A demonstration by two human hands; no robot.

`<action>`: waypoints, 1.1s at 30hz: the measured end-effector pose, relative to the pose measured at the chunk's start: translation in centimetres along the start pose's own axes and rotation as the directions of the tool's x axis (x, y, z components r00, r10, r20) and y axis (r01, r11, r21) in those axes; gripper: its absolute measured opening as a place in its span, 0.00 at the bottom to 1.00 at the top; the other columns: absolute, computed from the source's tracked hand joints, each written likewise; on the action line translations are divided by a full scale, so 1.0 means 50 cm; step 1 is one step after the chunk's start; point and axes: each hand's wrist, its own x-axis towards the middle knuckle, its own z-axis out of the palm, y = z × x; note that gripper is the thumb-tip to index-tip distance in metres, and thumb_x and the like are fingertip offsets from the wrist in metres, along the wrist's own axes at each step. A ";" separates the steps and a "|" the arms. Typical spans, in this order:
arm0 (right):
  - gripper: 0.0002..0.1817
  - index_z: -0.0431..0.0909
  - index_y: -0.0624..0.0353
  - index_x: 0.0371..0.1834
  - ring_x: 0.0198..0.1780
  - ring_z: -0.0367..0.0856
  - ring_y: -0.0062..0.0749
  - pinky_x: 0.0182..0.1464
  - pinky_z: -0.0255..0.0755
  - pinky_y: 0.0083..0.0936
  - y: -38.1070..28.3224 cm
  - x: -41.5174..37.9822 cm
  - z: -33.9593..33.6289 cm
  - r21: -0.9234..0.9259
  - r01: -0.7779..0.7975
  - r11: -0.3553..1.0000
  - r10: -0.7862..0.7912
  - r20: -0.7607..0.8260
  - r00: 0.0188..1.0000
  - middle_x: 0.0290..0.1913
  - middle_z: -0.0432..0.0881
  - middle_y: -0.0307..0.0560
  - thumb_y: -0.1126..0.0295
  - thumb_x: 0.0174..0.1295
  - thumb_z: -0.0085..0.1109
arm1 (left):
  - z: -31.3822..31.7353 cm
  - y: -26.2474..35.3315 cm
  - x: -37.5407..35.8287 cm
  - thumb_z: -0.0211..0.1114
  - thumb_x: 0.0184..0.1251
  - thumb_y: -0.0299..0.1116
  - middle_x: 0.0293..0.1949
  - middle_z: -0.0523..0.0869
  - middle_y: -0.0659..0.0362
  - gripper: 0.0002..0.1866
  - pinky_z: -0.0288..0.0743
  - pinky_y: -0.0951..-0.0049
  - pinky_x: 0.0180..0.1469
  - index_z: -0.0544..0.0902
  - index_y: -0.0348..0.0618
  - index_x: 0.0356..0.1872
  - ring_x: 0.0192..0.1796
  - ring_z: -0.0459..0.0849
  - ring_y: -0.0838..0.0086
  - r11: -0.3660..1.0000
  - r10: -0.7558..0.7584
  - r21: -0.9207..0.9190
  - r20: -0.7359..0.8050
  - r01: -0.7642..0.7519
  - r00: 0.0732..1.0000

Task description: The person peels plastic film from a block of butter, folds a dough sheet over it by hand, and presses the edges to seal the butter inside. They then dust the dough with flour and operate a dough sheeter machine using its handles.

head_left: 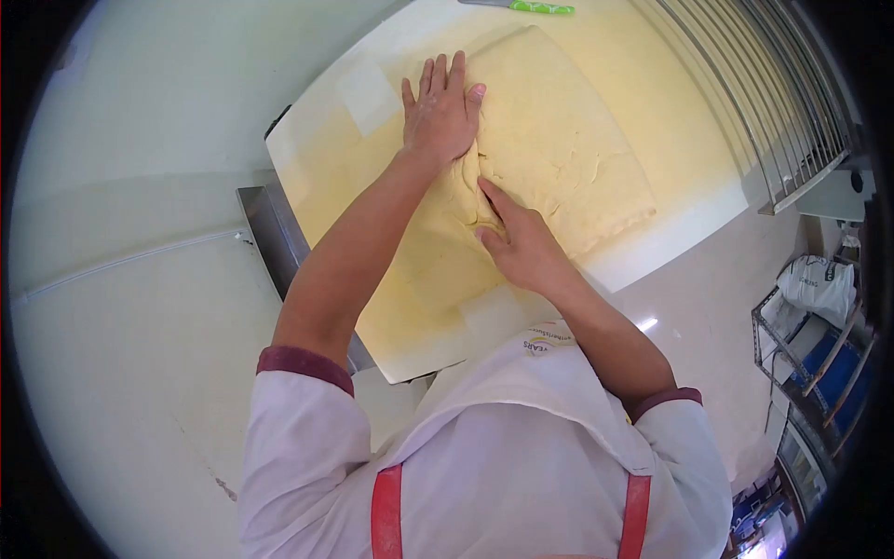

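Note:
A wide, flat sheet of pale yellow dough point(559, 130) lies on the white table point(321, 121), with a raised, wrinkled fold along its left part. My left hand point(442, 116) rests palm down at the top of that fold, its fingers spread and pointing away from me. Lower down, my right hand point(526, 242) holds the fold's edge between thumb and forefinger; its other fingers are curled and partly hidden. Yellowish flour or crumbs colour the tabletop around the dough.
A green-handled knife point(540, 7) lies at the table's far edge. A metal rack point(782, 102) stands at the right. Farther right are a shelf frame and a white plastic bag point(818, 284). A wall is on the left, with a metal piece point(275, 238) beside the table.

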 end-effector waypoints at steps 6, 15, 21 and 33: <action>0.33 0.57 0.72 0.70 0.56 0.76 0.64 0.58 0.70 0.46 0.012 -0.015 0.007 -0.077 0.101 0.992 -0.107 -0.075 0.991 0.58 0.74 0.72 0.74 0.63 0.55 | -0.157 -0.031 -0.037 0.65 0.63 0.30 0.40 0.81 0.56 0.20 0.73 0.63 0.50 0.80 0.48 0.58 0.45 0.79 0.64 0.870 0.247 -0.494 0.404 -0.018 0.881; 0.32 0.57 0.73 0.69 0.53 0.77 0.64 0.56 0.71 0.46 0.006 -0.007 0.015 -0.060 -0.012 0.998 0.010 -0.048 0.999 0.52 0.77 0.74 0.74 0.62 0.56 | -0.070 -0.011 -0.039 0.64 0.60 0.24 0.34 0.81 0.57 0.03 0.74 0.68 0.40 0.79 0.39 0.33 0.36 0.80 0.65 0.829 0.431 -0.500 0.285 -0.251 0.856; 0.34 0.56 0.72 0.70 0.56 0.76 0.63 0.59 0.70 0.43 -0.009 -0.013 0.006 -0.081 -0.071 0.994 0.070 -0.011 0.997 0.54 0.76 0.73 0.75 0.62 0.56 | -0.105 -0.001 -0.065 0.62 0.64 0.29 0.43 0.83 0.56 0.11 0.73 0.63 0.51 0.80 0.44 0.47 0.47 0.80 0.62 0.857 0.245 -0.502 0.201 -0.115 0.949; 0.30 0.65 0.61 0.67 0.44 0.77 0.52 0.50 0.70 0.40 -0.016 -0.136 -0.004 -0.039 0.017 0.999 -0.017 0.011 1.000 0.46 0.76 0.61 0.79 0.58 0.58 | -0.033 0.065 -0.107 0.43 0.76 0.45 0.75 0.56 0.47 0.31 0.41 0.42 0.75 0.54 0.46 0.76 0.77 0.53 0.52 0.990 0.080 -0.123 0.106 -0.067 0.991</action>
